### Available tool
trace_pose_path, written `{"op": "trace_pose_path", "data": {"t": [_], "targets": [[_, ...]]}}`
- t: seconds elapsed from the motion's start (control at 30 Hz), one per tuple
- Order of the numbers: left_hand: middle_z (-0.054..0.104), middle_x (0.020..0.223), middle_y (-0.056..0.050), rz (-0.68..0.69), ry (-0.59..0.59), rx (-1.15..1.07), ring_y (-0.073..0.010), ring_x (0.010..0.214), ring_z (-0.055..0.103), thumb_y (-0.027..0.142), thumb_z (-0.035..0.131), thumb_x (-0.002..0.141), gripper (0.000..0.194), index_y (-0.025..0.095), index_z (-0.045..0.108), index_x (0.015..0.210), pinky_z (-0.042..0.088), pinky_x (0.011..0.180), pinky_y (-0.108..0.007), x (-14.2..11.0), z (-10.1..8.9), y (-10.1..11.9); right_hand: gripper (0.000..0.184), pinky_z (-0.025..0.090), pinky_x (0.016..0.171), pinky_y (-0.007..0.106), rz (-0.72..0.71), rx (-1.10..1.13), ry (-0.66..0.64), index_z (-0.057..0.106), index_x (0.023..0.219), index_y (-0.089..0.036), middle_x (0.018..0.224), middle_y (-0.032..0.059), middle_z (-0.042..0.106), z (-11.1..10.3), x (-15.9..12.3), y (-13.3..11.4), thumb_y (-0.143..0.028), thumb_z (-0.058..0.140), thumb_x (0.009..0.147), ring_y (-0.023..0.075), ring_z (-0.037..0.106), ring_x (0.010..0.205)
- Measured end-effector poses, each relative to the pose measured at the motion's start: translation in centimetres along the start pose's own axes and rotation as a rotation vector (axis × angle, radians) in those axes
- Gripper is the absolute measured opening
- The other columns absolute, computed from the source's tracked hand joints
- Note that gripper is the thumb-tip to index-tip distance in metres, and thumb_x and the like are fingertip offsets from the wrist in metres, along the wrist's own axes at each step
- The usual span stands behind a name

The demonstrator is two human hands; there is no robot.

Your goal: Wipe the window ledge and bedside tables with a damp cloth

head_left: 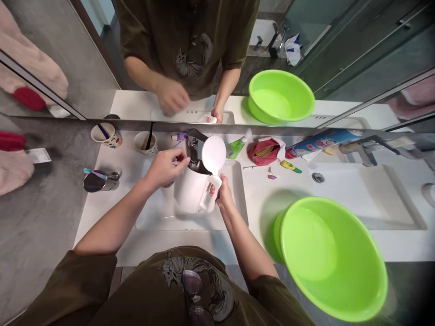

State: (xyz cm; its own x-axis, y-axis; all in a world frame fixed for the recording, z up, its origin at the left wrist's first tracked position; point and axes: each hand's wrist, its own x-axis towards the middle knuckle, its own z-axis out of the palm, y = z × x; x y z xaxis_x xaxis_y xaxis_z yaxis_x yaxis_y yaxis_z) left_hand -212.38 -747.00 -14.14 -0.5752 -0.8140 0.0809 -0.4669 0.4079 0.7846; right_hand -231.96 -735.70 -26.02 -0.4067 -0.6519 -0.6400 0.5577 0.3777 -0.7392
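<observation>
Tight grip from the right hand point(224, 192) on the handle of a white electric kettle point(189, 192), lid point(213, 155) flipped up, down in the white sink basin point(152, 218), just beside the chrome faucet point(193, 147)! Over by the faucet, fingers of the left hand point(166, 168) curled (anything pinched there? impossible to tell), and a lime-green plastic basin point(331, 258) on the white counter point(258, 217) to the right.

No wording, brand or number is legible in this view. The large blue-and-white tube point(321, 141) lying along the far edge of the counter carries printed lettering, too blurred and oblique to read. The small green-and-white tube point(237, 148) and the yellow-and-green tube point(291, 166) also bear print, too small to make out. The white tag point(38, 155) on the pink towel point(15, 170) is likewise unreadable.
</observation>
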Motion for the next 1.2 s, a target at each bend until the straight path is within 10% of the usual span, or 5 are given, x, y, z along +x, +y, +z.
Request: {"op": "trace_pose_path", "data": {"t": [0.27, 1.2], "targets": [[0.073, 0.095, -0.005, -0.288, -0.158, 0.242, -0.0211, 0.087, 0.066, 0.031, 0.048, 0.086, 0.025, 0.022, 0.069, 0.098, 0.045, 0.073, -0.026, 2.3, 3.9, -6.1, 0.043, 0.031, 0.035, 0.023, -0.014, 0.012, 0.013, 0.048, 0.057, -0.022, 0.037, -0.0036, 0.043, 0.0, -0.2, -0.2, -0.051, 0.042, 0.088, 0.0093, 0.034, 0.032], [0.074, 0.099, -0.006, -0.328, -0.251, 0.275, -0.023, 0.092, 0.068, 0.033, 0.048, 0.085, 0.028, 0.024, 0.07, 0.1, 0.048, 0.075, -0.028, 1.3, 5.2, -8.6, 0.042, 0.03, 0.034, 0.023, 0.027, 0.005, 0.029, 0.051, 0.06, -0.021, 0.036, -0.0044, 0.043, 0.1, 0.0, 0.1, -0.05, 0.04, 0.088, 0.0089, 0.035, 0.029]]}}
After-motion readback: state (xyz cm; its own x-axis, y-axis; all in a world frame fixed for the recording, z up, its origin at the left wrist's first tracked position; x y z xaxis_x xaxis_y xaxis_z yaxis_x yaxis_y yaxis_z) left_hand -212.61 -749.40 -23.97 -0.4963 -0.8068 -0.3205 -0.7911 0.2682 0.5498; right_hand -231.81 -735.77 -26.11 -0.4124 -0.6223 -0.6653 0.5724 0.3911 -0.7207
